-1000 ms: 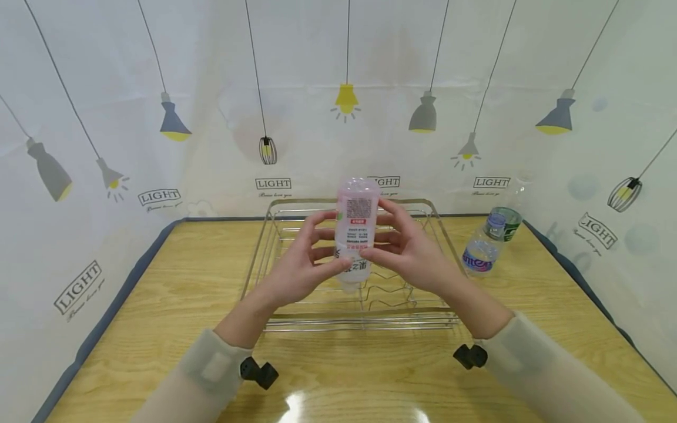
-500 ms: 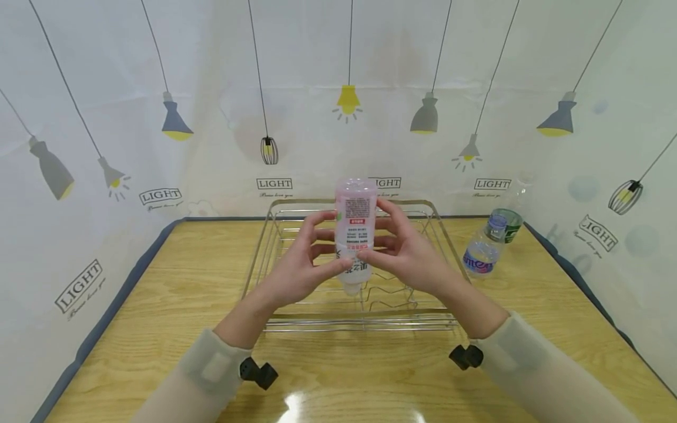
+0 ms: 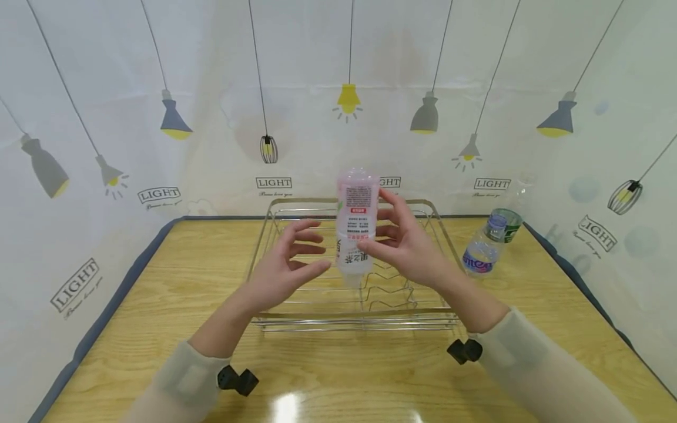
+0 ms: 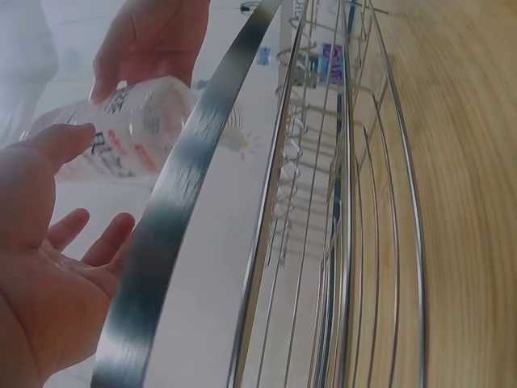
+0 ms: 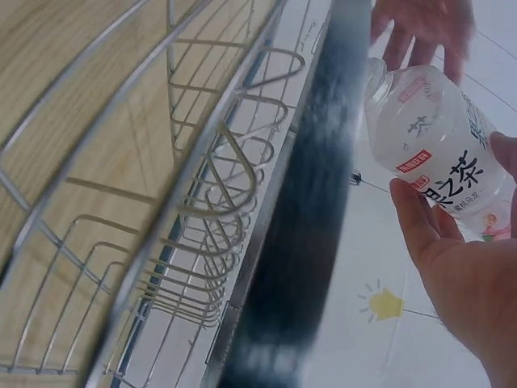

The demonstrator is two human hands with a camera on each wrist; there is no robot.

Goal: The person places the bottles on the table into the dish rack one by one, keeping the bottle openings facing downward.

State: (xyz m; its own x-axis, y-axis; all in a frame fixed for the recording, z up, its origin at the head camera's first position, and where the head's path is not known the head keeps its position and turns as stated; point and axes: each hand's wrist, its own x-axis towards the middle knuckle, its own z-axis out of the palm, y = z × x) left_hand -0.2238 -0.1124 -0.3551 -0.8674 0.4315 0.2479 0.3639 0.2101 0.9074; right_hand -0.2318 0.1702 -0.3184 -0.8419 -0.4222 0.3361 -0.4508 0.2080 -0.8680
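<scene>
An uncapped-looking clear plastic bottle [image 3: 357, 220] with a pinkish label is held upside down, neck lowest, over a wire dish rack [image 3: 307, 320]. My right hand [image 3: 409, 244] grips it from the right, thumb across the front and fingers behind. To its left, my left hand [image 3: 285, 270] stands apart from the bottle with fingers loosely bent and nothing in them. In the left wrist view the left hand [image 4: 56, 275] has its palm turned toward the bottle [image 4: 121, 129]. The right wrist view shows the bottle's neck [image 5: 377, 81] and the right hand [image 5: 468, 267] around its body.
On the table [image 3: 158, 294], right of the rack, stands a clear bottle [image 3: 482, 247] with a purple label and blue cap. Behind it is another clear bottle [image 3: 512, 223] with a green label. A lamp-printed sheet [image 3: 301, 70] encloses the back and sides.
My left hand has let go of the bottle and drawn back to the left. The right hand still holds the bottle, which has risen slightly.
</scene>
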